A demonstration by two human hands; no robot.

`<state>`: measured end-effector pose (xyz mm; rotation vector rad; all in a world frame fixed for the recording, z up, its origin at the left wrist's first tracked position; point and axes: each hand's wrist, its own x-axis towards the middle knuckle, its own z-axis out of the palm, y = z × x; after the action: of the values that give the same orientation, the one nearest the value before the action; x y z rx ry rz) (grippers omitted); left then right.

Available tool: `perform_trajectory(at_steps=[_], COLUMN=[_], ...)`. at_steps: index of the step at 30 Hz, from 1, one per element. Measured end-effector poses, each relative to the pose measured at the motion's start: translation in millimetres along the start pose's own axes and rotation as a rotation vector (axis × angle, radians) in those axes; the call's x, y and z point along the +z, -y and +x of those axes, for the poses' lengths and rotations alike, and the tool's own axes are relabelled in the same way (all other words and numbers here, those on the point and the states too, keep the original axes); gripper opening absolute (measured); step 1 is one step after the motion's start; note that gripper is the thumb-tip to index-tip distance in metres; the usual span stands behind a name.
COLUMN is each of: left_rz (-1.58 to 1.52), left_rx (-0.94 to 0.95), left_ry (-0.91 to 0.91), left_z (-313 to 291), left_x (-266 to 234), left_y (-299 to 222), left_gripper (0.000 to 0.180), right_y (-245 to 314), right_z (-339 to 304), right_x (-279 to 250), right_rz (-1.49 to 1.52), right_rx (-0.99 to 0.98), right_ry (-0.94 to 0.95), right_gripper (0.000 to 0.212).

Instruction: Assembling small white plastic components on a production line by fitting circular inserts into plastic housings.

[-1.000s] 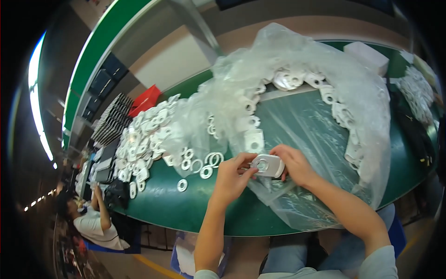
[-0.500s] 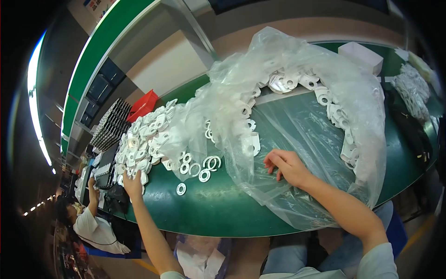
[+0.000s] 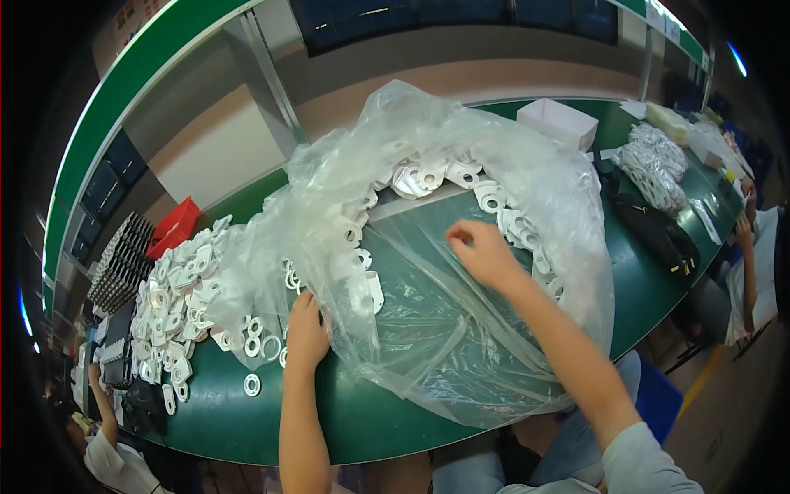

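Observation:
On the green table (image 3: pixel 239 424), a large clear plastic bag (image 3: pixel 444 362) lies spread out, its raised sides bunched around an arc of white plates with round holes (image 3: pixel 492 198). My right hand (image 3: pixel 485 253) is above the bag's flat middle, fingers curled in toward the thumb; what they hold, if anything, is hidden. Beside the bag's left edge, my left hand (image 3: pixel 306 331) reaches down with bent fingers pressed together, close to several white rings (image 3: pixel 291 276). Its fingertips are partly hidden, so I cannot see what they grip. One loose white ring (image 3: pixel 252 384) lies nearer the table's front.
A heap of white plates (image 3: pixel 169 300) covers the table's left part, beside a red bin (image 3: pixel 174 228) and stacked dark trays (image 3: pixel 120 262). A white box (image 3: pixel 558 123), bundled white cords (image 3: pixel 652 165) and a black bag (image 3: pixel 654 230) stand right. People sit at both ends.
The view has turned to the right. My left hand has left the heap of plates and moved over to the rings by the bag. My right hand has gone farther forward, its fingers now curled.

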<state>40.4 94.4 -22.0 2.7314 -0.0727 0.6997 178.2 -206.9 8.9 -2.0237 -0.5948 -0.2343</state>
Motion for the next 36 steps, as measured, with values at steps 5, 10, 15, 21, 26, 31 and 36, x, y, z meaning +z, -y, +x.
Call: perform_trajectory(at_steps=[5, 10, 15, 21, 26, 31, 36], left_rz=[-0.019, -0.116, -0.193, -0.108, 0.002, 0.114, 0.17], left_rx=[-0.047, -0.05, -0.206, -0.529, -0.857, -0.909, -0.869], left_ry=[0.013, -0.009, -0.299, -0.5, -0.1, 0.007, -0.066], left_z=[2.8, 1.2, -20.4, -45.6, -56.2, -50.9, -51.5], left_x=[-11.6, -21.3, -70.5, -107.8, -94.6, -89.7, -84.8], left_y=[-6.2, 0.9, 39.0, 73.4, 81.0, 75.6, 78.9], left_gripper=[0.022, 0.02, 0.021, 0.019, 0.026, 0.037, 0.031], right_y=[-14.5, -55.9, -52.6, -37.2, 11.8, 37.5, 29.0], right_z=[80.3, 119.8, 113.0, 80.3, 26.1, -6.7, -14.9], right_x=[1.1, 15.2, 34.7, 23.6, 17.7, 21.1, 20.5], right_rz=[-0.509, -0.727, -0.849, -0.756, -0.481, -0.244, -0.141], right_rx=[-0.079, -0.279, -0.353, -0.352, -0.441, -0.538, -0.46], right_ry=[0.122, 0.028, 0.107, 0.227, 0.332, 0.166, 0.087], right_gripper=[0.027, 0.022, 0.028, 0.03, 0.025, 0.023, 0.014])
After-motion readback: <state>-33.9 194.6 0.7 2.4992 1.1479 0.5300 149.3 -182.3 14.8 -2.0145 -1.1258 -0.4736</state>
